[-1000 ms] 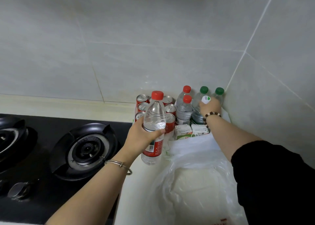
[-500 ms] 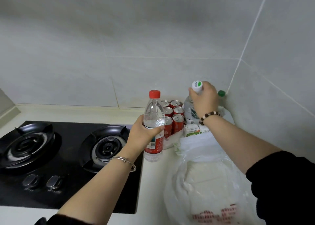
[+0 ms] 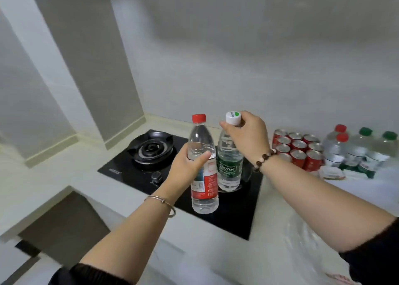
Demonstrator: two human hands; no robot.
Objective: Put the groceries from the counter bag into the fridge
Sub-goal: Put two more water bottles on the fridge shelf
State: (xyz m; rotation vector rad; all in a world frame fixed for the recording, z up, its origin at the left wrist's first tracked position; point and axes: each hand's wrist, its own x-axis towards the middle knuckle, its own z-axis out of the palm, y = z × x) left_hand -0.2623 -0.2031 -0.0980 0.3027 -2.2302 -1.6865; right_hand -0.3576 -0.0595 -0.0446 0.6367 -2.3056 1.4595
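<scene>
My left hand (image 3: 187, 167) grips a clear water bottle with a red cap and red label (image 3: 204, 183) around its upper body. My right hand (image 3: 248, 135) holds a green-labelled water bottle with a white cap (image 3: 228, 170) by its neck and cap. Both bottles hang upright, side by side, above the black gas stove (image 3: 233, 217). On the counter at the right stand several red cans (image 3: 299, 150), two red-capped bottles (image 3: 335, 148), green-capped bottles (image 3: 367, 153) and small cartons (image 3: 332, 173). The white plastic bag (image 3: 311, 248) lies at the lower right.
A burner (image 3: 151, 148) and a knob (image 3: 156, 176) sit at the stove's left end. Pale tiled walls close the counter at the back and left. The white counter edge (image 3: 64, 200) drops to a dark floor at the lower left.
The view has swung left. Both hands have carried their bottles away from the corner group, which now stands to the right; the bottles now hang over the stove.
</scene>
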